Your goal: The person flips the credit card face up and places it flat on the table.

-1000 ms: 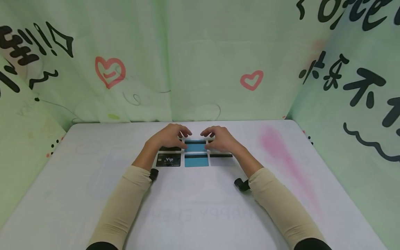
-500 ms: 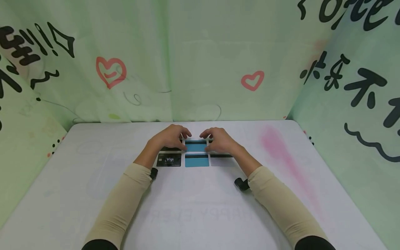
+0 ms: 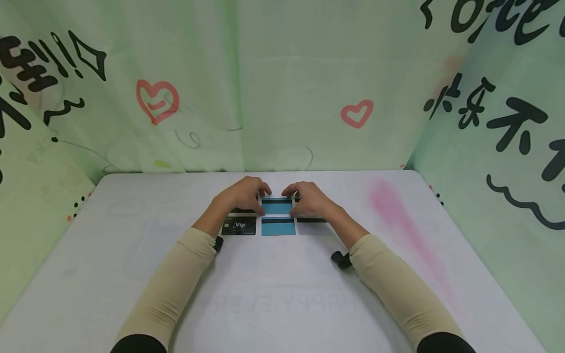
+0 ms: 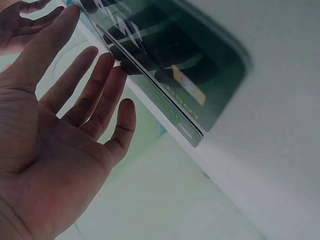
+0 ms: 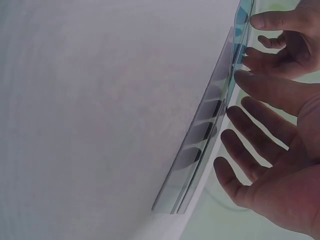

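Bank-type cards lie in two rows on the white table. My left hand [image 3: 244,192], fingers loosely bent, has its thumb tip at the left edge of the upper blue card [image 3: 277,207]. At that card's right edge is the thumb of my right hand [image 3: 310,198], its fingers arched above the far side. In the near row are a black Vip card [image 3: 239,226], a second blue card [image 3: 278,228] and a pale grey card [image 3: 312,227] with a dark stripe. Both hands partly cover the outer far-row cards. The right wrist view shows relaxed right-hand fingers [image 5: 232,175] beside the grey card.
The white table [image 3: 273,284] runs up to a green curtain [image 3: 282,98] with hearts and black lettering. Dark wrist cameras sit at the left cuff [image 3: 218,244] and right cuff [image 3: 342,260].
Both hands stay around the upper blue card with only tiny shifts; the left hand edges slightly to the right. The cards keep their places.
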Demonstrator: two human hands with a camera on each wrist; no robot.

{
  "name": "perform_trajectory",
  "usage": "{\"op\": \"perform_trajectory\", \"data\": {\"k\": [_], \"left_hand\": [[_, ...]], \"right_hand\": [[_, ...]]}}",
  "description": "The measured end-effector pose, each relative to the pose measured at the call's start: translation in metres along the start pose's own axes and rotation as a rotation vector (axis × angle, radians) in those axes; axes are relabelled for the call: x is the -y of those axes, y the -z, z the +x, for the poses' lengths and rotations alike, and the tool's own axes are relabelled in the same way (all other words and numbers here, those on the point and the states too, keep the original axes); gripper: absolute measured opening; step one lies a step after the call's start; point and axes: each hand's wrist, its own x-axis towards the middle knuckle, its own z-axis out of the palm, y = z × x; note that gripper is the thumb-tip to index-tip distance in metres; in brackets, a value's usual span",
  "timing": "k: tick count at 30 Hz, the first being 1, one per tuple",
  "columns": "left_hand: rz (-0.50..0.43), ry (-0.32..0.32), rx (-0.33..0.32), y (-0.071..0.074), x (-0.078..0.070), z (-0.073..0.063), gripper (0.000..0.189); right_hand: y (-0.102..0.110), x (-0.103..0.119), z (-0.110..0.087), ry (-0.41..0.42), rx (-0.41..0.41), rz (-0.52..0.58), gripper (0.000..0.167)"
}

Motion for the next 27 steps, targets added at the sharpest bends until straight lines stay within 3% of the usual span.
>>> {"op": "perform_trajectory", "data": {"k": [27], "left_hand": [[0.171, 0.059, 0.049, 0.0011, -0.0046, 0.0071, 0.047]], "right_hand": [[0.0003, 0.0063, 0.0018, -0.013, 0.022, -0.070, 0.055]]}}
